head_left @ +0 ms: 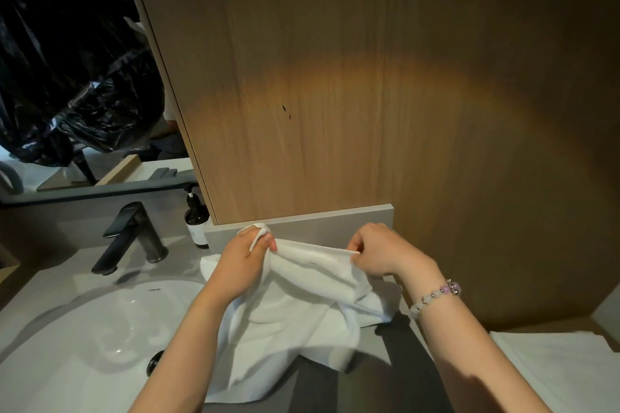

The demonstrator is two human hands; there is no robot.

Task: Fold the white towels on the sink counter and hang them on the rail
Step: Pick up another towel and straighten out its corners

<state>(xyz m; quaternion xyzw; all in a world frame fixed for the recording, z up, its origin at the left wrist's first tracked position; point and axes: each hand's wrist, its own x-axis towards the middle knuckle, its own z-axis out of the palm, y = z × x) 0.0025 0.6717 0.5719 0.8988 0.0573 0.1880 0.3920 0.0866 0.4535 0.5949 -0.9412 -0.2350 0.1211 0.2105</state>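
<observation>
A white towel (295, 322) lies crumpled on the grey sink counter (339, 389), its lower edge hanging over the basin side. My left hand (246, 261) grips one top corner of the towel, bunched in the fingers. My right hand (382, 253) pinches the top edge further right, and the edge stretches between the two hands just above the counter. A second white towel (557, 375) lies flat at the lower right. No rail is in view.
A white basin (84, 339) with a black drain plug (154, 362) fills the lower left. A black faucet (134, 238) and a dark pump bottle (198, 221) stand behind it. A wooden wall panel (369, 94) rises behind the counter; a mirror (73, 77) is at left.
</observation>
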